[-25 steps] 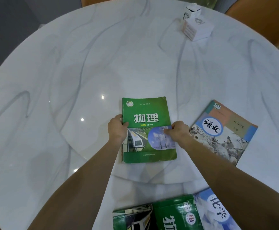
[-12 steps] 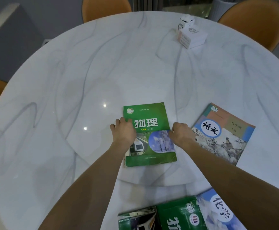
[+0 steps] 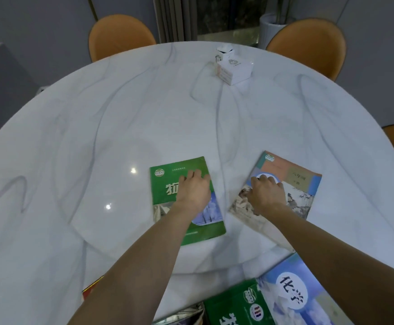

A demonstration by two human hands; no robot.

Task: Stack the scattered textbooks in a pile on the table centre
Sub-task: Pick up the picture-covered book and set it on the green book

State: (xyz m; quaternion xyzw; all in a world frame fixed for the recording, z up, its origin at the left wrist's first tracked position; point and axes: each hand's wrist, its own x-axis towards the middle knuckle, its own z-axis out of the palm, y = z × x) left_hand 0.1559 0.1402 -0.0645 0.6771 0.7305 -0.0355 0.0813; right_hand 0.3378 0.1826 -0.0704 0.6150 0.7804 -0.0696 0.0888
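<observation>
A round white marble table [image 3: 78,141] with grey veining fills the room's middle, with orange chairs [image 3: 121,36] tucked in along its far side. At the far edge sit two small white boxes [image 3: 234,69], touching each other and well apart from the books. Nothing lies between the two hands.

The left hand [image 3: 194,191] lies palm down, fingers spread flat, on the green textbook [image 3: 165,184] near the table's centre, the forearm running across the book's near half. The right hand [image 3: 265,195] rests just to the right on a tan and blue textbook [image 3: 301,184], which is tilted; its fingers are splayed over the cover's blue circle, pressing rather than gripping.

At the near edge lie a pale blue textbook [image 3: 308,289] showing the character 化, a second green textbook [image 3: 233,308] partly under it, and a silvery cover [image 3: 179,317] beside that. A red corner [image 3: 92,287] peeks out at the left arm. The writing on the centre book is mostly covered by the hand.
</observation>
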